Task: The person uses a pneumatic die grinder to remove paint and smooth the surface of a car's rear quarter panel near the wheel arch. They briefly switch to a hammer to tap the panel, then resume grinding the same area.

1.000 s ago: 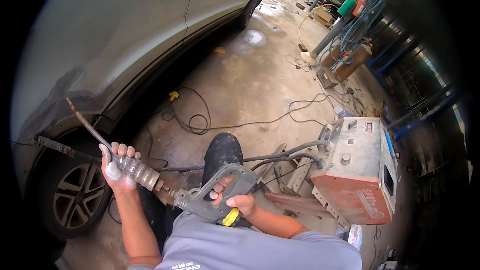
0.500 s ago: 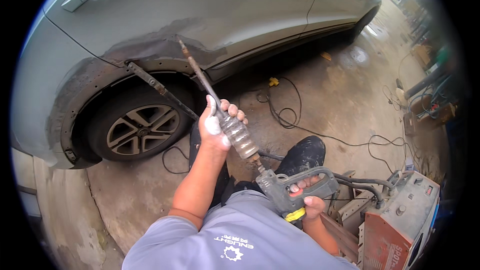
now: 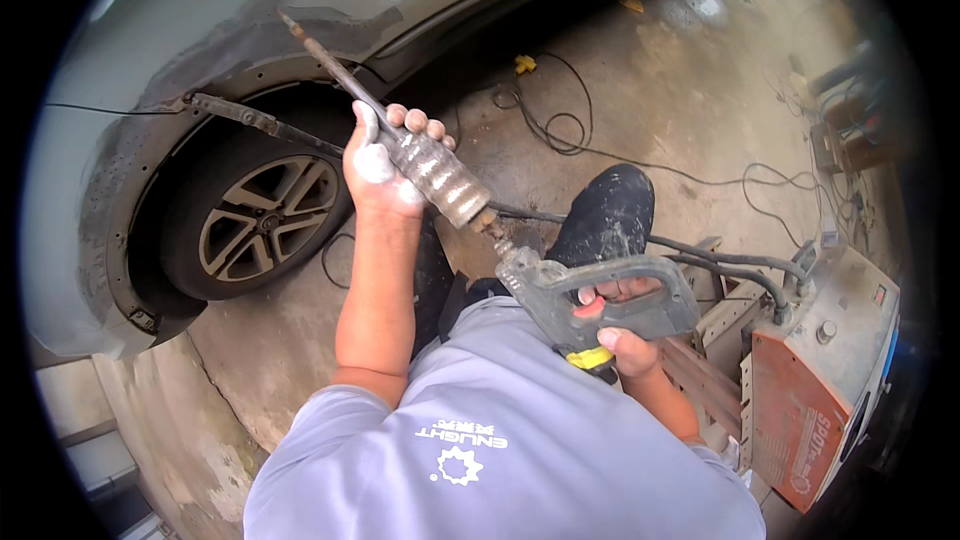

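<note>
A slide-hammer dent puller [image 3: 548, 288] with a dark grey pistol body, red trigger and yellow band slants across my lap. My left hand [image 3: 382, 168], whitened with powder on thumb and palm, is closed round its ribbed metal sliding weight [image 3: 448, 180]. At the body, my right hand [image 3: 627, 342] grips the looped handle, fingers inside the loop by the trigger. The thin rod [image 3: 340, 73] points up and left. Its tip [image 3: 290, 22] lies over the grey, scuffed patch [image 3: 345, 28] of the car panel; whether it touches cannot be made out.
The car wheel [image 3: 265, 225] sits left, with a metal bar [image 3: 248, 118] running from the arch edge past it. Thick black cables [image 3: 735, 265] join the puller to a red and grey welder box [image 3: 812, 360] at right. A thinner cord [image 3: 660, 168] loops over the concrete floor.
The view has shifted, so the car appears higher and further left. Both hands keep their grip on the dent puller; its rod tip still lies over the scuffed patch.
</note>
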The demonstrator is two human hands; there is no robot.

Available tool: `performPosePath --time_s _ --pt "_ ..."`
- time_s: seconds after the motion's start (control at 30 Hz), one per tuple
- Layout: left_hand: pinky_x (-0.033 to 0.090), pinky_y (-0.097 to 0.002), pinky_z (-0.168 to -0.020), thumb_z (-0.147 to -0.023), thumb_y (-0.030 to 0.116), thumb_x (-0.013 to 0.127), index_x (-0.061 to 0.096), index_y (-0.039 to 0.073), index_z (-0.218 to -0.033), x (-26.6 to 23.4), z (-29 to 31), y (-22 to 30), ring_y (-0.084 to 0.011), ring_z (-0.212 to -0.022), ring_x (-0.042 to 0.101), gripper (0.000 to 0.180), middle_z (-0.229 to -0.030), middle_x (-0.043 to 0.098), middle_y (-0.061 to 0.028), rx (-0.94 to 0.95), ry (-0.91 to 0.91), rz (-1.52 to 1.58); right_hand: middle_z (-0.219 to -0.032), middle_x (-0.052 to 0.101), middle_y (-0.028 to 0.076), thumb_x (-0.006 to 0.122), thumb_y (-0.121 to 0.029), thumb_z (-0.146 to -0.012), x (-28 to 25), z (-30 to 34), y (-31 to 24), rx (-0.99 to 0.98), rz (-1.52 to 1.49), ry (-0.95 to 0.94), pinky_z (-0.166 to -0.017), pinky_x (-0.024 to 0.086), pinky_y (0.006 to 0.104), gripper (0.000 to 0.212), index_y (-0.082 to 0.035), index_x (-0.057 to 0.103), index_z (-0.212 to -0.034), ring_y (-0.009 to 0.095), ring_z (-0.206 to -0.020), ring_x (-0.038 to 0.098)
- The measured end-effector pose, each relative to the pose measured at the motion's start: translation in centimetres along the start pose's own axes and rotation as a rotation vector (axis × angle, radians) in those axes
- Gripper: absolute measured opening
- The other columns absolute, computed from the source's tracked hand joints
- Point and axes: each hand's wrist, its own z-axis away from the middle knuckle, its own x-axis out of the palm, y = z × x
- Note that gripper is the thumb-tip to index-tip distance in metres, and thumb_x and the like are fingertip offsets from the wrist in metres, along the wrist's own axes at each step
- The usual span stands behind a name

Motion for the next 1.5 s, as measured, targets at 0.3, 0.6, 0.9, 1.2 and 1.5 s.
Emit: performPosePath --time_s 0.3,0.6,0.9,1.2,1.5 --pt "0.052 -0.0498 -0.083 -0.108 0.050 0.046 0.055 0.009 -0.091 -0.1 0.0 0.5 -0.0320 -0.086 0.058 0.045 -0.086 0.060 -0.0087 -0.008 -0.036 0.003 -0.129 0.058 0.014 0.066 0.004 -0.073 0.1 0.4 0.6 -0.045 0.011 -0.016 -0.104 0.045 0.0515 0.074 -0.019 0.048 -0.141 0.031 -0.118 0.057" --pt "0.051 -0.0495 -0.080 -0.107 0.053 0.046 0.057 0.012 -0.086 0.6 0.4 -0.4 -0.0308 -0.082 0.060 0.048 -0.082 0.061 -0.0067 0.002 0.001 0.030 -0.128 0.053 0.002 0.066 0.004 -0.072 0.1 2.0 0.9 -0.075 -0.012 0.042 -0.102 0.046 0.0492 0.071 -0.019 0.049 -0.138 0.021 -0.119 0.052" --pt "0.048 -0.0466 -0.079 -0.108 0.052 0.045 0.053 0.012 -0.089 0.2 0.3 -0.4 -0.0270 -0.082 0.054 0.046 -0.081 0.056 -0.0039 0.021 -0.098 0.082 -0.118 0.051 0.000 0.066 0.002 -0.073 0.5 1.0 0.5 -0.082 0.006 -0.012 -0.099 0.046 0.0443 0.072 -0.019 0.049 -0.139 0.020 -0.107 0.052" --pt "0.049 -0.0479 -0.079 -0.108 0.052 0.046 0.055 0.011 -0.089 0.4 0.3 -0.4 -0.0292 -0.082 0.056 0.046 -0.082 0.059 -0.0053 0.020 -0.056 0.055 -0.123 0.055 0.003 0.064 -0.001 -0.071 0.8 0.8 0.4 -0.085 0.038 -0.010 -0.101 0.045 0.0455 0.072 -0.019 0.049 -0.140 0.023 -0.108 0.053" --pt "0.050 -0.0463 -0.076 -0.107 0.051 0.047 0.055 0.011 -0.088 0.6 1.2 0.3 -0.0281 -0.081 0.057 0.046 -0.081 0.059 -0.0050 0.000 0.009 -0.026 -0.139 0.058 0.008 0.065 -0.001 -0.072 0.9 0.3 0.0 0.006 -0.045 -0.026 -0.103 0.046 0.0443 0.078 -0.018 0.050 -0.147 0.026 -0.117 0.055"
